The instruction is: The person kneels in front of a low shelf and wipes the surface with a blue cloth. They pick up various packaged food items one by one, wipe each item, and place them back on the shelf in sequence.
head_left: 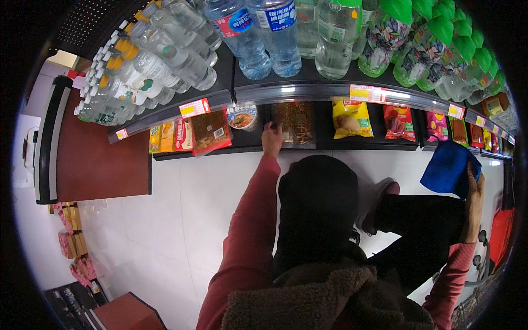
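Observation:
My left hand (pixel 272 140) reaches to the lower shelf, its fingers closed at the left edge of a clear packet of brown food (pixel 296 122). That packet lies flat and slightly overhangs the shelf front. Off to the right, my right hand (pixel 475 184) grips a blue cloth (pixel 450 168), which hangs in front of the shelf above my bent knee. Left of my left hand sit a round instant-food tub (pixel 242 118) and a red-edged packet (pixel 212 132). A yellow snack bag (pixel 352 120) stands right of the clear packet.
Rows of water bottles (pixel 275 41) fill the upper shelf, whose price-tag rail (pixel 313 91) overhangs the lower one. More snack bags (pixel 399 122) line the right. A brown box-like panel (pixel 104 143) is at left, and pale tile floor (pixel 165 231) lies below.

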A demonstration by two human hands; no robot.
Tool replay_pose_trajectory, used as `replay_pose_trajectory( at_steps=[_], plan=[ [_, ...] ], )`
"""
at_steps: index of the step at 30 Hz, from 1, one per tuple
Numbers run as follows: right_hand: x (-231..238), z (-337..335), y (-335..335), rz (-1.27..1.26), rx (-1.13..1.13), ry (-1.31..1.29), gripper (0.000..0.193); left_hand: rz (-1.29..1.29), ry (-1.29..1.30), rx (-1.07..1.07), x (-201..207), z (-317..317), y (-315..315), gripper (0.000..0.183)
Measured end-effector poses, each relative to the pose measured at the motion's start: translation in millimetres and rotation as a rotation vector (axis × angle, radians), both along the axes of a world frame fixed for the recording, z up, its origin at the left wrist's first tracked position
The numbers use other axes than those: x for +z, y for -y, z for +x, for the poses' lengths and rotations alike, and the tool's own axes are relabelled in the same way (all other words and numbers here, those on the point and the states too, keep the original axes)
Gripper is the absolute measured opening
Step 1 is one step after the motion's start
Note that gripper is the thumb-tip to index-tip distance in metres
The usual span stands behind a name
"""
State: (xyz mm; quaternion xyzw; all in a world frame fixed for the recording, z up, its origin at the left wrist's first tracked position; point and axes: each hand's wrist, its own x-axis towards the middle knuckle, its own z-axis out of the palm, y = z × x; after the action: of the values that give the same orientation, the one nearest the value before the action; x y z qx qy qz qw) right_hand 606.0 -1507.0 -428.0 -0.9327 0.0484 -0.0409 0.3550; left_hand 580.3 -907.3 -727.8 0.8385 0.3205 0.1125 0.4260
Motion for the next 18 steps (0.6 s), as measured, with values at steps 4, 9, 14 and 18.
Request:
replay_pose_trajectory(
  at_steps=[4, 9, 14, 18],
  plan=[
    [-1, -1, 0, 0.039, 0.018, -0.071, 0.038, 0.581, -0.052, -0.055, -10, -17, 27, 0.065],
    [-1, 7, 8, -0.14, 0.165, -0.082, 0.038, 0.623, -0.038, -0.409, -15, -32, 64, 0.078],
    [-6, 10, 18, -0.105, 0.128, -0.051, 0.043, 0.672, -0.106, -0.457, -33, -22, 69, 0.075],
    [-9, 5, 28, -0.457, 0.249, 0.025, 0.046, 0.753, -0.121, -0.448, -37, -13, 65, 0.072]
  ],
)
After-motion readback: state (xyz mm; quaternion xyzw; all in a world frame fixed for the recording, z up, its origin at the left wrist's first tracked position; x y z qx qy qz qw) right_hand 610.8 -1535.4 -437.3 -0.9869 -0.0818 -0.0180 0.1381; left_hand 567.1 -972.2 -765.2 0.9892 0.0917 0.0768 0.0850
